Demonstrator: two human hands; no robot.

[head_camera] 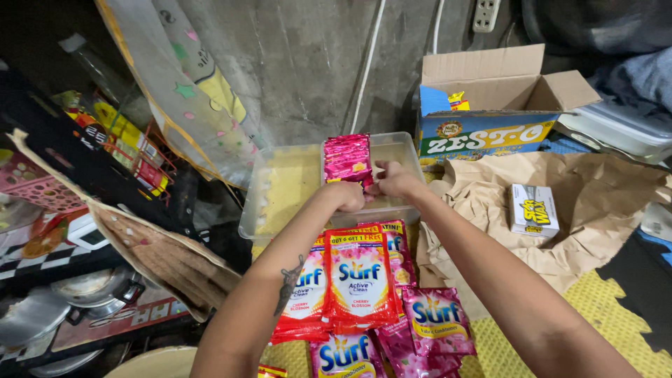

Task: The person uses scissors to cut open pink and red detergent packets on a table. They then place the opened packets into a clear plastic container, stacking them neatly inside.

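The pink sachets (348, 158) stood upright in the clear plastic tub (280, 196), against its divider. Your left hand (347, 195) and right hand (396, 180) met at the stack's lower edge, fingers curled and pinching it. Red detergent packets (357, 280) lay below your arms; an open cardboard box (490, 105) stood to the right.

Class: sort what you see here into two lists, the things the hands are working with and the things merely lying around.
In use: left hand, right hand, pink sachet strip, clear plastic tub, red and pink sachet packs.

Lying about: open cardboard box, small white box, brown paper.
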